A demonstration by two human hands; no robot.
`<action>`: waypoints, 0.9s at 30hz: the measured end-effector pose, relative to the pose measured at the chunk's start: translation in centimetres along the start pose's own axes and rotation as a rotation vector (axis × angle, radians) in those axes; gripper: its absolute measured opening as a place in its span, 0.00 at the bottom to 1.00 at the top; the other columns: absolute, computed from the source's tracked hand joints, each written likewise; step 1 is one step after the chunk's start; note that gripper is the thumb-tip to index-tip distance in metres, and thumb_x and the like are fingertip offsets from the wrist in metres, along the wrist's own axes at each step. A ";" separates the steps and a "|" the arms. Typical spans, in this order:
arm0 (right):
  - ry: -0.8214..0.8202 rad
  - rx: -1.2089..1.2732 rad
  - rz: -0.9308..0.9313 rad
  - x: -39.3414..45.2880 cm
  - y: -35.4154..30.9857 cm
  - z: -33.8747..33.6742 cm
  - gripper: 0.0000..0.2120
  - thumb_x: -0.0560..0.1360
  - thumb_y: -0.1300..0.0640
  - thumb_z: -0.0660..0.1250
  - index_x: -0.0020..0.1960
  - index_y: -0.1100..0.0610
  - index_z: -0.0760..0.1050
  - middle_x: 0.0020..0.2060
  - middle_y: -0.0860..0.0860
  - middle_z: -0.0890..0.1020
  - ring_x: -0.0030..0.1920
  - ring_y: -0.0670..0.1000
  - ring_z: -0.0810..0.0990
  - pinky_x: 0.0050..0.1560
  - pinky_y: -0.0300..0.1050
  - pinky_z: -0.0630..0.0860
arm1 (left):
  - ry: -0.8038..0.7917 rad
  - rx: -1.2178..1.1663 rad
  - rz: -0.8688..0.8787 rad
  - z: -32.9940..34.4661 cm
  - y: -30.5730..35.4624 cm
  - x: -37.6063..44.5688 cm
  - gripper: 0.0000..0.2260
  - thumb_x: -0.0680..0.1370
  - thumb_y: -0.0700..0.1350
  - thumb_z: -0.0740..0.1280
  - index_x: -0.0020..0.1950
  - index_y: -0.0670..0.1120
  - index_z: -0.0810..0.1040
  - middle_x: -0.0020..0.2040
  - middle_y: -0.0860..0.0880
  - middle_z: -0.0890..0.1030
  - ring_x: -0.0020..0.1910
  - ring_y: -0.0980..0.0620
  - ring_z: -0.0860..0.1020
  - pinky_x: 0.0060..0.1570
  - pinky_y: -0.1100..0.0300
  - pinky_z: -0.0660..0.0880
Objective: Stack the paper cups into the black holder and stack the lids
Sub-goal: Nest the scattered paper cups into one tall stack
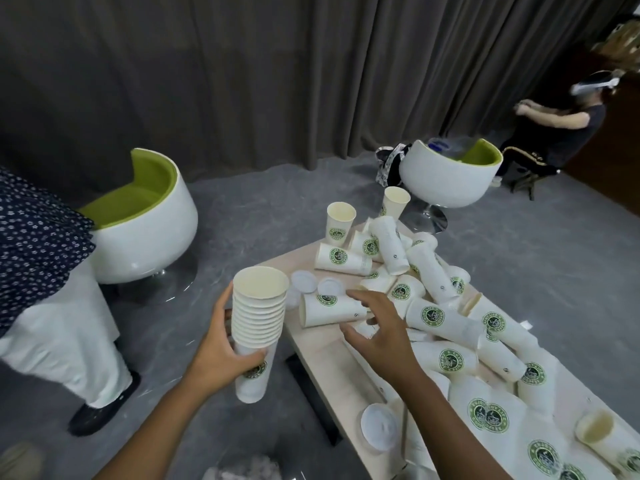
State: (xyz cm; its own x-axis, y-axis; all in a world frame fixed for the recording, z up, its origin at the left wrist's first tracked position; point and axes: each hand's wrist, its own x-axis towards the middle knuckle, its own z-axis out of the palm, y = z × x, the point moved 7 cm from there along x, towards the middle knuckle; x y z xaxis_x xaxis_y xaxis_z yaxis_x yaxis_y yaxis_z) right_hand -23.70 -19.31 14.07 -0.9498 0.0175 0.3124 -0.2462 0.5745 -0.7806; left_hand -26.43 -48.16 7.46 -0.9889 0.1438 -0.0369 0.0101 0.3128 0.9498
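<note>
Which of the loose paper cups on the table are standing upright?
Only two: the upright cup at the table's far end and the one beside it, mouths up. The others lie on their sides.

Table [322,355], right of centre: a heap of cups [446,306] lying on their sides, two upright cups [341,221] at its far end, loose lids [304,282] near its left edge, one lid [379,427] at the near edge. Stack of nested cups [258,327], left of the table and above the floor, in the left hand [221,351]; right hand [377,327] over the table, just beside a lying cup [332,309]. Floor: one chair [145,220] far left, a second chair [450,174] behind the table, a standing person [52,306] at the left edge, a seated person [561,133] far right.
</note>
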 end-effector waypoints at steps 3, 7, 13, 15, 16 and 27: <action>-0.133 -0.046 0.018 0.7 1.8 2.5 0.26 0.72 0.49 0.73 0.68 0.42 0.75 0.65 0.37 0.76 0.64 0.47 0.74 0.58 0.36 0.72 | 0.028 0.002 -0.002 -0.3 -0.6 0.4 0.57 0.65 0.38 0.84 0.74 0.76 0.52 0.61 0.78 0.70 0.62 0.72 0.74 0.57 0.66 0.74; -0.302 -0.074 0.049 2.9 3.7 6.2 0.28 0.71 0.53 0.75 0.68 0.39 0.73 0.65 0.31 0.73 0.60 0.41 0.74 0.55 0.32 0.69 | 0.042 -0.011 -0.020 -0.8 -1.7 1.5 0.57 0.65 0.37 0.84 0.71 0.77 0.51 0.58 0.81 0.69 0.60 0.75 0.73 0.55 0.68 0.73; -0.561 -0.195 0.040 6.6 6.2 12.4 0.30 0.71 0.58 0.75 0.70 0.40 0.72 0.64 0.31 0.74 0.56 0.39 0.73 0.56 0.34 0.71 | 0.037 -0.044 -0.033 -3.2 -4.1 4.8 0.57 0.64 0.41 0.85 0.73 0.79 0.52 0.69 0.64 0.73 0.64 0.65 0.76 0.59 0.61 0.76; -0.650 -0.274 0.012 7.4 7.2 14.2 0.30 0.70 0.59 0.74 0.71 0.47 0.73 0.66 0.41 0.76 0.55 0.39 0.73 0.60 0.41 0.72 | 0.026 -0.060 -0.044 -3.9 -4.8 6.0 0.56 0.63 0.43 0.85 0.73 0.79 0.53 0.69 0.59 0.74 0.64 0.62 0.77 0.60 0.58 0.77; -0.700 -0.329 -0.018 7.7 7.7 15.1 0.30 0.70 0.59 0.72 0.71 0.49 0.74 0.66 0.45 0.77 0.57 0.42 0.75 0.62 0.44 0.71 | 0.016 -0.066 -0.050 -4.2 -5.2 6.5 0.56 0.62 0.45 0.85 0.74 0.77 0.53 0.69 0.59 0.74 0.65 0.60 0.77 0.61 0.55 0.78; -0.915 -0.931 -0.126 8.7 11.0 18.5 0.26 0.77 0.67 0.61 0.73 0.53 0.71 0.64 0.54 0.79 0.63 0.61 0.73 0.61 0.54 0.69 | -0.065 -0.114 -0.023 -5.9 -6.1 12.1 0.54 0.60 0.50 0.83 0.73 0.78 0.53 0.66 0.70 0.73 0.64 0.62 0.77 0.55 0.68 0.78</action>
State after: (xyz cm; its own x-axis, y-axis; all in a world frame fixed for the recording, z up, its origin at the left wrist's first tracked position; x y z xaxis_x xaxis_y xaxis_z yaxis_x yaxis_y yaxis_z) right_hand -38.23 -27.97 -1.79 -0.8076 -0.4239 -0.4100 -0.4673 0.8841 0.0063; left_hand -39.33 -53.86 3.08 -0.9769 0.2001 -0.0753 -0.0327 0.2084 0.9775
